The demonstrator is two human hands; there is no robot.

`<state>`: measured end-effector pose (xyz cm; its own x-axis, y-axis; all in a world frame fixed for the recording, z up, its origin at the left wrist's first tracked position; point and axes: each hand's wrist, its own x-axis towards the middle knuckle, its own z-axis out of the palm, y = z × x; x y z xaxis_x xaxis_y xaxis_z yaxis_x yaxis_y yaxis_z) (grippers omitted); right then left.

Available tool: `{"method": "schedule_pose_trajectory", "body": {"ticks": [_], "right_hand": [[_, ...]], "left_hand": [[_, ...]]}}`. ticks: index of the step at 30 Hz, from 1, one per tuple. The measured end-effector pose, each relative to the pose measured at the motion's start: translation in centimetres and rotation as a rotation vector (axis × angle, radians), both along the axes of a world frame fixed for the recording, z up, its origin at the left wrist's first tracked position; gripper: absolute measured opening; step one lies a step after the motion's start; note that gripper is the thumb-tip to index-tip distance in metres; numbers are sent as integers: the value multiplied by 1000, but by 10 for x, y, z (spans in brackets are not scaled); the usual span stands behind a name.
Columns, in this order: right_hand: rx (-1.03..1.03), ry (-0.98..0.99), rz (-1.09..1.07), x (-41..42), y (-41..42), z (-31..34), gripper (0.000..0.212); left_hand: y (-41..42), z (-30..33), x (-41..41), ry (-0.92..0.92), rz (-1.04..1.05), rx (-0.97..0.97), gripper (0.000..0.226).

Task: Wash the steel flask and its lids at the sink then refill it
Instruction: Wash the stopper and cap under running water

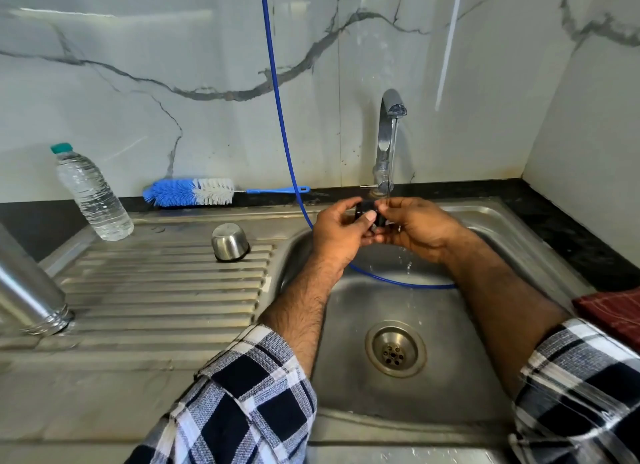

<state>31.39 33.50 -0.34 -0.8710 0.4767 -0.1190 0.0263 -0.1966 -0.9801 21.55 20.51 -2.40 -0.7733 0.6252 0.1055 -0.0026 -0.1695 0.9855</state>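
Nearest the camera, two forearms in rolled black-and-white checked sleeves (pixel 242 401) are seen reaching over the stainless steel sink basin (pixel 346 377), whose round steel drain (pixel 395 348) lies between them. At the right edge a dark red cloth (pixel 613 311) is laid on the worktop. At the far left, the brushed steel flask (pixel 31 290) is stood upside down, its threaded mouth resting on the ribbed steel draining board (pixel 166 283).

Further back, a small black plastic inner lid (pixel 367 211) is held above the basin, under the thin stream of water (pixel 393 158). It is pinched from both sides: the left hand (pixel 341 233) is curled around its left side with the thumb laid across the front, and the right hand (pixel 420 229) is curled around its right side. Both grips are thus closed on the lid, which is mostly hidden by the fingers.

On the draining board, well apart from the flask, a small steel cup-shaped outer lid (pixel 229 242) is set mouth down. Behind it, near the left, a clear plastic water bottle with a green cap (pixel 91 195) is stood.

Against the marble-patterned wall, a blue-and-white bristled bottle brush (pixel 194 191) is laid on its side. A thin blue hose (pixel 277 117) is hung down from above into the basin, passing behind the hands. The chrome tap (pixel 386 141) is mounted at the back edge.
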Motion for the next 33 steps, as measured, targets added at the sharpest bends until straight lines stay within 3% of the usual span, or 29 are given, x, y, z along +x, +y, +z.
{"method": "schedule_pose_trajectory", "body": {"ticks": [6, 10, 17, 22, 27, 33], "right_hand": [[119, -25, -246, 7, 7, -3, 14], [146, -16, -207, 12, 6, 2, 21], [126, 39, -147, 10, 10, 0, 15], [124, -4, -232, 7, 6, -7, 27], [-34, -42, -247, 11, 9, -6, 20], [-27, -56, -241, 12, 11, -6, 18]], "left_hand": [[-1, -2, -7, -190, -22, 4, 25], [-1, 0, -11, -260, 17, 16, 18], [-1, -2, -10, -214, -8, -4, 12], [1, -7, -4, -224, -138, -51, 17], [1, -7, -4, -209, -107, -89, 14], [2, -6, -3, -236, -86, -90, 20]]}}
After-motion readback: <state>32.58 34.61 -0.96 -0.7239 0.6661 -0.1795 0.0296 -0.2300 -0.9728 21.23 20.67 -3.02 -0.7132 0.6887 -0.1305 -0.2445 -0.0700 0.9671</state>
